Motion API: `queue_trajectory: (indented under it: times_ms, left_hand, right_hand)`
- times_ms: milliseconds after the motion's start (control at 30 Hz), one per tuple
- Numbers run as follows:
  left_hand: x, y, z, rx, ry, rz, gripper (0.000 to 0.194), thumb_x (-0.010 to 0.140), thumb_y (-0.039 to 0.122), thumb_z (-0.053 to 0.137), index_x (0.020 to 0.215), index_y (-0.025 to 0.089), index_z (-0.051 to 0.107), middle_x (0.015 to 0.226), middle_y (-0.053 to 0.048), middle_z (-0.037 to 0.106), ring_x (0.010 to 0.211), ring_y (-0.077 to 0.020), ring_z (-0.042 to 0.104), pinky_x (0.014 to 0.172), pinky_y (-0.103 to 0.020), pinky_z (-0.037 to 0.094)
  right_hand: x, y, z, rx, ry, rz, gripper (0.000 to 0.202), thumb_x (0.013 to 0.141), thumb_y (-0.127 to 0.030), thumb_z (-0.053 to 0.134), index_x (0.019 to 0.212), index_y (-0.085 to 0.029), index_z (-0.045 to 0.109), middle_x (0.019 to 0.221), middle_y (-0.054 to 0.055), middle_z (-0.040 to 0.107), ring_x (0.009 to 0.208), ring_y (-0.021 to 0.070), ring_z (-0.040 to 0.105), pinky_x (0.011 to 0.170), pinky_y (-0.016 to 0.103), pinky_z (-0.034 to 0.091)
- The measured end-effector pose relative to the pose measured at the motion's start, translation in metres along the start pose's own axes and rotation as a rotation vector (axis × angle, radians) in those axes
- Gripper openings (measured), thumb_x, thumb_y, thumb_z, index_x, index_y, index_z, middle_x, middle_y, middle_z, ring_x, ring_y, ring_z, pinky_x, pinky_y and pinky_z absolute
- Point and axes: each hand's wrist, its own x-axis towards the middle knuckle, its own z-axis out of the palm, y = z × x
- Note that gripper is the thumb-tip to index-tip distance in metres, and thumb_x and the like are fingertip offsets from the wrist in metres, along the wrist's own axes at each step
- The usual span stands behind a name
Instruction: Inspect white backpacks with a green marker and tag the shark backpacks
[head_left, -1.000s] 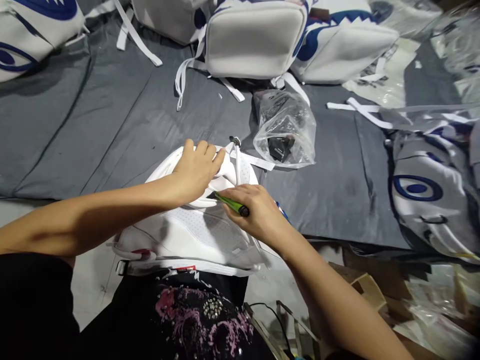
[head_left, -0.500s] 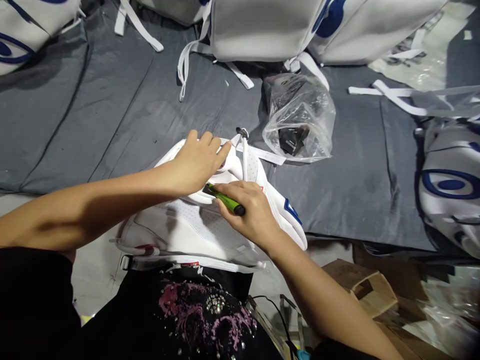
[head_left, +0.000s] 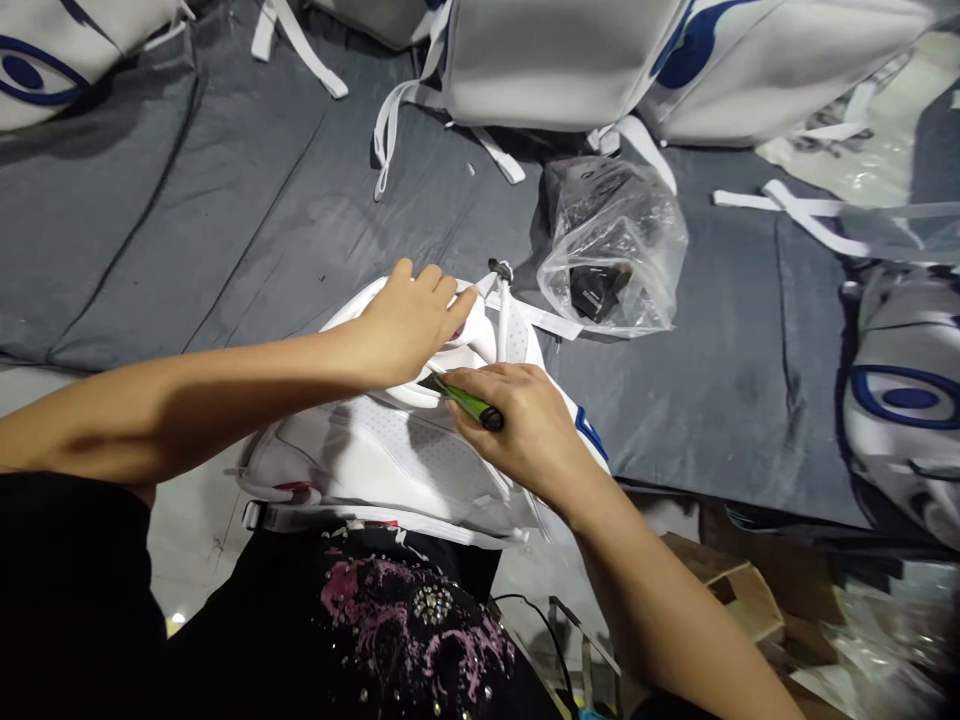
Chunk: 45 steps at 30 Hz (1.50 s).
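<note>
A white backpack [head_left: 375, 450] with dotted mesh padding and a blue-edged patch lies at the table's near edge, partly against my body. My left hand [head_left: 409, 325] presses down on its upper part with fingers curled over the white fabric; the fingertips are partly hidden. In my right hand [head_left: 517, 410] is a green tool with a black end [head_left: 476, 405], gripped low over the backpack's white strap [head_left: 409, 393]. The tool's dark tip meets the strap close to my left wrist, and its exact kind does not show. A black cord stopper [head_left: 500, 268] sits just beyond both hands.
A clear plastic bag [head_left: 615, 250] holding black parts lies beyond my right hand on the grey-covered table [head_left: 247, 220]. More white bags [head_left: 555, 70] stand along the back, another [head_left: 904, 400] at right. Below right are a cardboard box [head_left: 739, 590] and plastic wrapping [head_left: 885, 640].
The whole view has shifted slightly, so things appear a little further right. Both hands keep their places on the backpack, and the green tool has barely moved against it.
</note>
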Motion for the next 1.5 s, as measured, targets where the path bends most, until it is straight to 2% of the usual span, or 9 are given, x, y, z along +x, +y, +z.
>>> queue_trajectory:
  times_ms: [167,300,533,800,967,1200,1267,1367,1500]
  left_hand:
    - [-0.001,0.000,-0.002,-0.034,-0.024,-0.014,0.067,0.095,0.033,0.048,0.154,0.016,0.020,0.138,-0.017,0.049,0.129,-0.0378,0.041,0.103,-0.049,0.029]
    - [-0.001,0.001,-0.003,-0.042,-0.017,-0.019,0.066,0.096,0.037,0.049,0.154,0.017,0.023,0.136,-0.016,0.049,0.126,-0.0362,0.043,0.102,-0.048,0.031]
    - [-0.001,0.001,-0.003,-0.028,-0.010,-0.006,0.064,0.096,0.034,0.049,0.152,0.015,0.025,0.135,-0.017,0.050,0.125,-0.0359,0.044,0.101,-0.047,0.032]
    - [-0.001,0.001,-0.004,-0.060,-0.025,-0.020,0.066,0.097,0.038,0.048,0.154,0.017,0.022,0.138,-0.016,0.048,0.128,-0.0375,0.042,0.103,-0.048,0.029]
    - [-0.001,0.001,-0.007,-0.033,-0.031,-0.007,0.067,0.095,0.032,0.050,0.154,0.013,0.022,0.136,-0.018,0.050,0.126,-0.0375,0.044,0.101,-0.047,0.032]
    - [0.001,-0.003,-0.001,-0.046,-0.025,0.009,0.077,0.091,0.032,0.056,0.155,0.016,0.019,0.139,-0.019,0.048,0.127,-0.0389,0.041,0.102,-0.047,0.030]
    - [0.000,-0.010,-0.001,-0.049,-0.046,0.042,0.086,0.087,0.035,0.061,0.157,0.018,0.013,0.144,-0.018,0.044,0.129,-0.0400,0.039,0.103,-0.048,0.028]
    - [-0.007,-0.020,-0.010,-0.046,-0.136,0.092,0.106,0.077,0.042,0.073,0.158,0.027,0.006,0.157,-0.015,0.028,0.133,-0.0427,0.032,0.105,-0.051,0.028]
    - [-0.020,-0.023,-0.023,-0.031,-0.227,-0.006,0.122,0.068,0.043,0.080,0.157,0.034,-0.003,0.165,-0.012,0.005,0.135,-0.0452,0.028,0.103,-0.054,0.033]
  right_hand:
    - [0.001,0.006,-0.003,0.136,-0.042,-0.046,0.029,0.087,-0.013,0.057,0.111,-0.021,0.071,0.110,0.006,0.076,0.099,0.0239,0.071,0.091,0.042,0.052]
    - [0.001,0.011,0.001,0.219,0.001,-0.036,0.028,0.087,-0.015,0.057,0.110,-0.021,0.072,0.112,0.005,0.075,0.101,0.0224,0.072,0.093,0.039,0.054]
    - [0.001,0.009,0.001,0.192,0.014,-0.004,0.026,0.087,-0.017,0.060,0.109,-0.019,0.074,0.109,0.007,0.076,0.098,0.0243,0.072,0.091,0.041,0.055]
    - [-0.002,0.008,0.005,0.240,0.051,0.066,0.027,0.087,-0.020,0.060,0.109,-0.017,0.075,0.105,0.008,0.077,0.093,0.0234,0.072,0.089,0.041,0.055]
    - [-0.004,0.005,0.011,0.295,0.127,0.106,0.027,0.086,-0.022,0.059,0.109,-0.020,0.074,0.105,0.005,0.077,0.097,0.0227,0.071,0.091,0.042,0.054]
    - [-0.004,0.002,0.021,0.365,0.185,0.149,0.026,0.086,-0.026,0.059,0.106,-0.021,0.075,0.102,0.004,0.077,0.092,0.0230,0.072,0.087,0.041,0.053]
    - [-0.006,0.002,0.024,0.397,0.183,0.166,0.027,0.086,-0.026,0.059,0.107,-0.022,0.074,0.102,0.004,0.078,0.089,0.0225,0.072,0.084,0.040,0.053]
    - [-0.011,0.001,0.029,0.376,0.242,0.170,0.027,0.086,-0.027,0.060,0.108,-0.022,0.074,0.100,0.004,0.078,0.087,0.0235,0.071,0.084,0.043,0.051]
    - [-0.012,-0.008,0.039,0.389,0.352,0.101,0.024,0.085,-0.025,0.061,0.106,-0.020,0.074,0.103,0.004,0.078,0.089,0.0235,0.070,0.088,0.045,0.047]
